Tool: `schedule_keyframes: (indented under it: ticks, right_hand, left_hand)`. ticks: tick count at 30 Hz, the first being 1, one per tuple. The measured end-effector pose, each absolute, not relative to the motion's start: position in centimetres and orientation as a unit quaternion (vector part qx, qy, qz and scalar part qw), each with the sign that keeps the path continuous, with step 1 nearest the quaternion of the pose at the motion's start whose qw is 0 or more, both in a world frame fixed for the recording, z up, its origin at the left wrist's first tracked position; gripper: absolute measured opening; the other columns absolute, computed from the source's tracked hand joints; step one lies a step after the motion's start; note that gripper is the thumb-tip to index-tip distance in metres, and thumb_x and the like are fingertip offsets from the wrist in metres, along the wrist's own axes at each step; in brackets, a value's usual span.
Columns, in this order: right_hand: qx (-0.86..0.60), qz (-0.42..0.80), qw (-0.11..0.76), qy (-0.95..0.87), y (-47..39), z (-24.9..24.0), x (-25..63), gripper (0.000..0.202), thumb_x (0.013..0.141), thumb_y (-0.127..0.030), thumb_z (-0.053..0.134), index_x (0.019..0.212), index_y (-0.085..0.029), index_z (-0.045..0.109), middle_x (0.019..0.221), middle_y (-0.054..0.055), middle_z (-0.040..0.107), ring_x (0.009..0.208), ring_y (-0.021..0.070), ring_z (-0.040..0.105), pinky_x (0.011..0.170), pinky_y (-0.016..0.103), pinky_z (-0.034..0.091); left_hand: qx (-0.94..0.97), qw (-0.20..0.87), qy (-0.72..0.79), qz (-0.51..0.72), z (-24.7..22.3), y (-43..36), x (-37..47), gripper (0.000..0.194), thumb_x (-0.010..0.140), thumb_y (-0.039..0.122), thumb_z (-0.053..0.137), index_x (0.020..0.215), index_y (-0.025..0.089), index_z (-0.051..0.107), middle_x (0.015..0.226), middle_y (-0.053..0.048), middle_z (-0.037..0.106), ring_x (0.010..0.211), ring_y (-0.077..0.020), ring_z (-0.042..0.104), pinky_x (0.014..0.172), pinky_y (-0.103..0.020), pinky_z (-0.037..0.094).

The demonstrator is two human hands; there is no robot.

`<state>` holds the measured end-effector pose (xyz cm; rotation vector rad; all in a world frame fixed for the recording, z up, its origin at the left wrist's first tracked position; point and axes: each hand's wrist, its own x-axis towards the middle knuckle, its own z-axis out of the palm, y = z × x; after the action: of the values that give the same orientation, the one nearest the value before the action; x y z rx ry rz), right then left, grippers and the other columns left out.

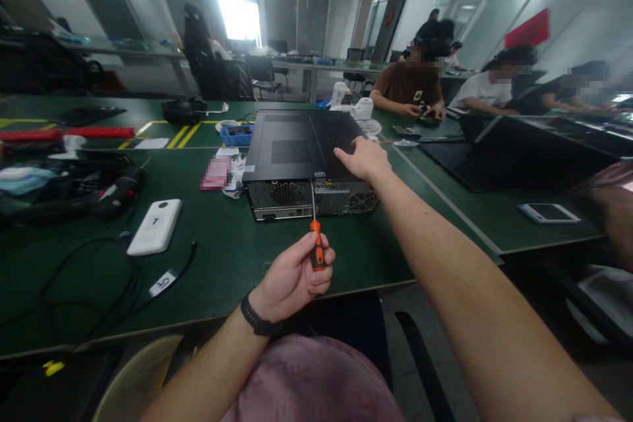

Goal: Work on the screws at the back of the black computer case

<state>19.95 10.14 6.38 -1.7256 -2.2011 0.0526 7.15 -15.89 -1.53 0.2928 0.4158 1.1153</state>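
Observation:
A black desktop computer case [297, 138] lies flat on the green table, its back panel with vents and ports facing me. My left hand [297, 273] is closed around the orange and black handle of a screwdriver [317, 247]. The screwdriver's thin metal shaft points away from me, and its tip reaches the upper edge of the back panel near the middle. On the right part of the case's top rests my right hand [366, 157], fingers stretched and thumb spread to the left, holding nothing.
A white power bank [155, 227] and a black cable with a tag [163, 283] lie on the left. Behind the case are a blue tray [236, 136] and a white device [346, 102]. A phone [548, 213] lies at right. Co-workers [413, 82] sit beyond.

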Motion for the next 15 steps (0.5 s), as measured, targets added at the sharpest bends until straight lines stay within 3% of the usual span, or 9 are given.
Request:
schedule_keyframes:
  ticks: [4, 7, 10, 15]
  right_hand:
    - [-0.607, 0.019, 0.17, -0.776, 10.06, 6.42, 19.94, 0.071, 0.094, -0.072, 0.051, 0.133, -0.014, 0.062, 0.139, 0.024, 0.065, 0.13, 0.0406, 0.059, 0.109, 0.056, 0.046]
    - [-0.608, 0.019, 0.17, -0.776, 10.04, 6.42, 19.93, 0.071, 0.094, -0.072, 0.051, 0.132, -0.014, 0.062, 0.139, 0.024, 0.065, 0.131, 0.0407, 0.059, 0.11, 0.056, 0.046]
    - [-0.608, 0.015, 0.171, -0.775, 10.08, 6.4, 19.93, 0.072, 0.094, -0.073, 0.051, 0.132, -0.013, 0.063, 0.139, 0.024, 0.065, 0.13, 0.0408, 0.06, 0.109, 0.056, 0.047]
    - [-0.607, 0.011, 0.171, -0.776, 10.22, 6.36, 19.94, 0.072, 0.093, -0.073, 0.051, 0.132, -0.013, 0.063, 0.137, 0.024, 0.066, 0.129, 0.0406, 0.061, 0.108, 0.055, 0.048]
  left_hand:
    - [0.142, 0.812, 0.205, 0.527, -1.66, -15.83, 7.14, 0.024, 0.096, 0.039, 0.071, 0.097, 0.02, 0.056, 0.075, 0.003, 0.06, 0.041, -0.0019, 0.036, 0.041, -0.014, 0.019]
    - [0.151, 0.813, 0.191, 0.529, -1.63, -15.67, 7.06, 0.027, 0.097, 0.042, 0.07, 0.093, 0.02, 0.055, 0.066, 0.007, 0.052, 0.039, -0.0014, 0.029, 0.04, -0.014, 0.017]
    - [0.157, 0.815, 0.176, 0.529, -1.5, -15.57, 7.01, 0.028, 0.099, 0.044, 0.066, 0.093, 0.019, 0.058, 0.061, 0.008, 0.046, 0.04, -0.0028, 0.029, 0.041, -0.015, 0.02]
    - [0.157, 0.816, 0.173, 0.528, -1.47, -15.69, 7.04, 0.027, 0.101, 0.04, 0.058, 0.097, 0.014, 0.064, 0.068, 0.002, 0.054, 0.045, -0.0062, 0.042, 0.046, -0.019, 0.033]
